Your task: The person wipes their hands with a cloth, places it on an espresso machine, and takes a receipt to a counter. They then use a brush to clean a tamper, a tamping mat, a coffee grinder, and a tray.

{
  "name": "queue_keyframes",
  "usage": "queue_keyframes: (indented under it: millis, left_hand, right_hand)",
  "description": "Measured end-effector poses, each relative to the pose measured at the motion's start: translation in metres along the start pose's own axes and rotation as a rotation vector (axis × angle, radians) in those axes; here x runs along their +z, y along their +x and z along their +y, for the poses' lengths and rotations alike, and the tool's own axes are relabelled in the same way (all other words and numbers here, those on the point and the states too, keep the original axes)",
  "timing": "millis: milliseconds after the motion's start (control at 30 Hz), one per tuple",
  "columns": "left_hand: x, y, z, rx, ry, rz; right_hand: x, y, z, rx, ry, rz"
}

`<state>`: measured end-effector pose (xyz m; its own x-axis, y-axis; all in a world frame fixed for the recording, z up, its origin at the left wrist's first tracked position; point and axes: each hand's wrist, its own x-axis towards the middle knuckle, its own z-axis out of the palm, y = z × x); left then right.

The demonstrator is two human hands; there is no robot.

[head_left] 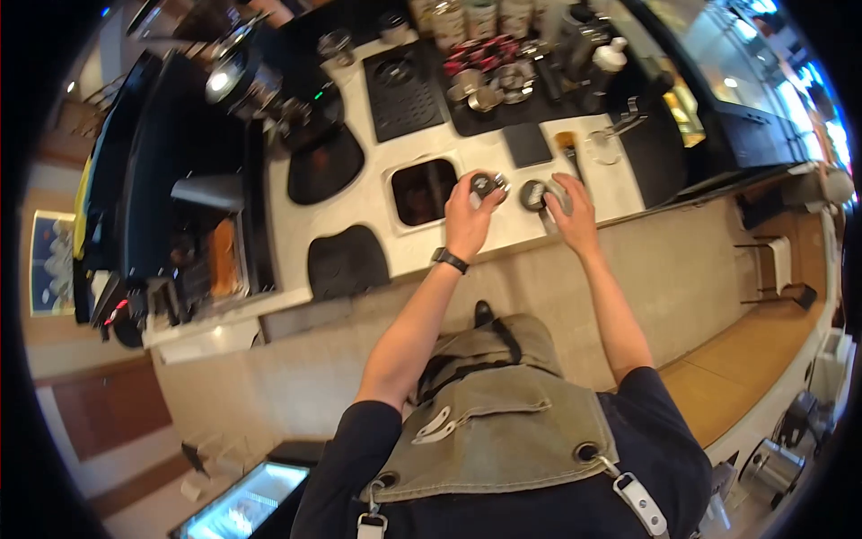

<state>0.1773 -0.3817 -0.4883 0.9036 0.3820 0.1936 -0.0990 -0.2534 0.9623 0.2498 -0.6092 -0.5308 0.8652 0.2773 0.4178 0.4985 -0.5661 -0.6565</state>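
My left hand (469,216), with a dark watch on the wrist, is closed around a small round tool (483,185) with a black top and shiny metal at its side. It is held over the pale counter, just right of the black square opening. My right hand (575,212) is curled at a second round black-topped piece (533,195) with a white mark on it. Thumb and fingertips sit at its right side, and the palm side is hidden. Above the hands lies a dark flat mat (527,145), with a wooden-tipped brush (566,141) beside it.
A square opening (423,192) is set into the white counter (503,238). Dark mats (348,260) and a black drip tray (402,90) lie to the left, near a coffee machine (193,180). Metal cups (478,92), red packets (485,54) and a pump bottle (610,57) stand at the back.
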Motion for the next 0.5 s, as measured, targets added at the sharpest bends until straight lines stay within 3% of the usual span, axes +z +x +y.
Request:
queue_keyframes:
  millis: [33,133,200,333,400,467,500]
  left_hand:
    - [-0.012,-0.009,0.010,-0.027,-0.089,0.046]
    - [-0.070,-0.034,0.022,-0.017,-0.286,0.156]
    - [-0.124,-0.054,0.005,-0.040,-0.319,0.213]
    - [-0.226,-0.088,-0.028,-0.112,-0.197,0.387]
    - [-0.264,-0.099,-0.040,-0.199,-0.147,0.425]
    - [-0.292,-0.103,-0.054,-0.228,-0.047,0.401]
    - [-0.304,-0.104,-0.070,-0.227,0.006,0.369]
  right_hand:
    - [0.007,-0.001,-0.009,-0.105,-0.013,-0.062]
    - [0.032,-0.009,-0.013,-0.062,-0.007,-0.135]
    - [0.038,-0.006,-0.013,0.047,0.066,-0.176]
    - [0.061,-0.007,-0.037,0.027,0.141,-0.062]
    - [0.087,-0.010,-0.086,-0.033,0.319,-0.135]
    - [0.117,-0.013,-0.144,-0.078,0.451,-0.348]
    - [0.141,-0.016,-0.164,-0.216,0.431,-0.397]
